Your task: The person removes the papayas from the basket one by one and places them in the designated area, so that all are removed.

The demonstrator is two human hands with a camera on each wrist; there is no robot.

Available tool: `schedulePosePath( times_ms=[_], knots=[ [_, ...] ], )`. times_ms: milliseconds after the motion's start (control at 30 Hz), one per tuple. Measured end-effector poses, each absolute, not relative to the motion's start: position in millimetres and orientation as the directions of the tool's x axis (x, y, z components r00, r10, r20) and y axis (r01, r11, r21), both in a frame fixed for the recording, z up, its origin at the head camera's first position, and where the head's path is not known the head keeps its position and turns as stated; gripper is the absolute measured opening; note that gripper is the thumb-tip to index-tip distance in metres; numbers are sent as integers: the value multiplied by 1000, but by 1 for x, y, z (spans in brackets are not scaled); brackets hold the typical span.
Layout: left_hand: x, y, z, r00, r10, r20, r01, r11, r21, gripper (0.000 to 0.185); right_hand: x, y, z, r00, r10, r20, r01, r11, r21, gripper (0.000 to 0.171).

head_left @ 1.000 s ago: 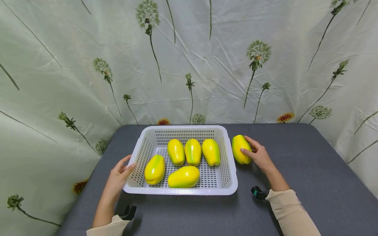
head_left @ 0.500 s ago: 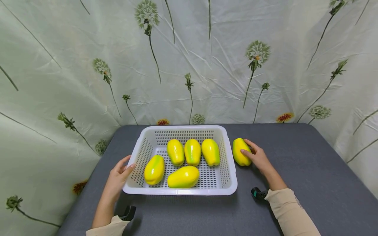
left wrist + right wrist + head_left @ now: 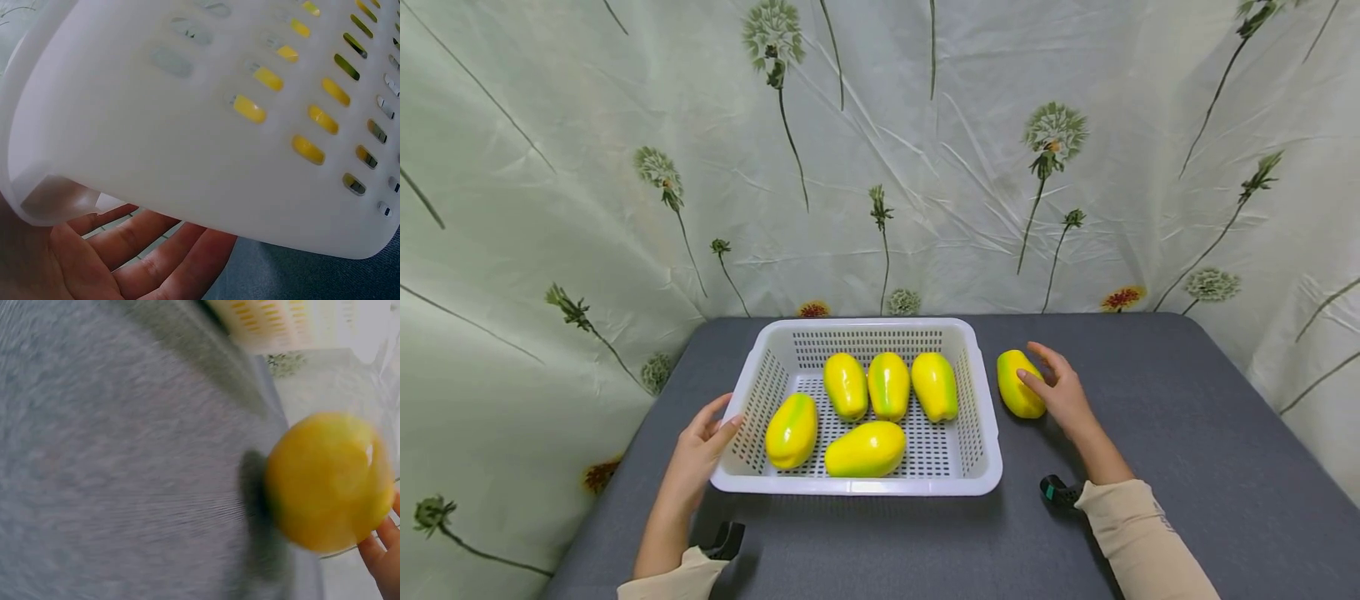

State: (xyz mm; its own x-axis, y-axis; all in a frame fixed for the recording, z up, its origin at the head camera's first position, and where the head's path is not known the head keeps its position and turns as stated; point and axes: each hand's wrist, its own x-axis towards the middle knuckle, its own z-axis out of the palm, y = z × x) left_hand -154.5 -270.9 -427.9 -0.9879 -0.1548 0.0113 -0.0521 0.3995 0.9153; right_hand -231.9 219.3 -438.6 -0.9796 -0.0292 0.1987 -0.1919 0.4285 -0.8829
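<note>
1. Grey felt-like cloth covered the table (image 3: 1187, 450), which ran back to a pale curtain (image 3: 925, 150) printed with dandelion stems and a few red flowers.
2. A white plastic basket (image 3: 850, 487) with slotted walls stood on the table's middle, its long sides running left to right.
3. Five yellow-green papayas lay inside the basket: three side by side along the back, of which the middle one (image 3: 888, 386) pointed away from the person, and two nearer the front, one (image 3: 792, 431) by the left wall and one (image 3: 865, 449) lying crosswise.
4. A sixth papaya (image 3: 1019, 384) lay on the cloth just outside the basket's right wall, close to it but apart. The right wrist view showed this fruit (image 3: 328, 481) blurred, resting on the cloth with its shadow beside it.
5. The right hand (image 3: 1060, 392) rested against the outer side of the sixth papaya, with the thumb on its near face and the fingers gently bent over the far side, touching rather than clasping. Only fingertips (image 3: 382, 550) showed at the edge of the right wrist view.
6. The left hand (image 3: 703, 442) lay at the basket's left front corner, its fingers relaxed and slightly spread, the thumb against the wall. The left wrist view showed the open palm (image 3: 119, 262) under the basket's rim (image 3: 187, 187).
7. Cream sleeves covered both forearms, and a small black device (image 3: 1057, 492) sat at each wrist.
</note>
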Motion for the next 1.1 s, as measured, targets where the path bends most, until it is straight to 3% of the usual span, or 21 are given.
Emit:
schedulePosePath(
  times_ms=[367, 833, 1100],
  knots=[
    [-150, -265, -413, -980, -184, -71, -138, 379, 915, 59, -225, 204, -391, -927, -81, 365, -365, 407, -837, 63],
    [-153, -267, -417, -984, -174, -34, -100, 385, 918, 60, -207, 129, -315, -861, -254, 440, -504, 327, -799, 62],
    [-158, -276, -435, -987, -161, -11, -71, 371, 926, 67, -232, 103, -335, -867, -321, 380, -478, 327, -815, 64]
  ],
)
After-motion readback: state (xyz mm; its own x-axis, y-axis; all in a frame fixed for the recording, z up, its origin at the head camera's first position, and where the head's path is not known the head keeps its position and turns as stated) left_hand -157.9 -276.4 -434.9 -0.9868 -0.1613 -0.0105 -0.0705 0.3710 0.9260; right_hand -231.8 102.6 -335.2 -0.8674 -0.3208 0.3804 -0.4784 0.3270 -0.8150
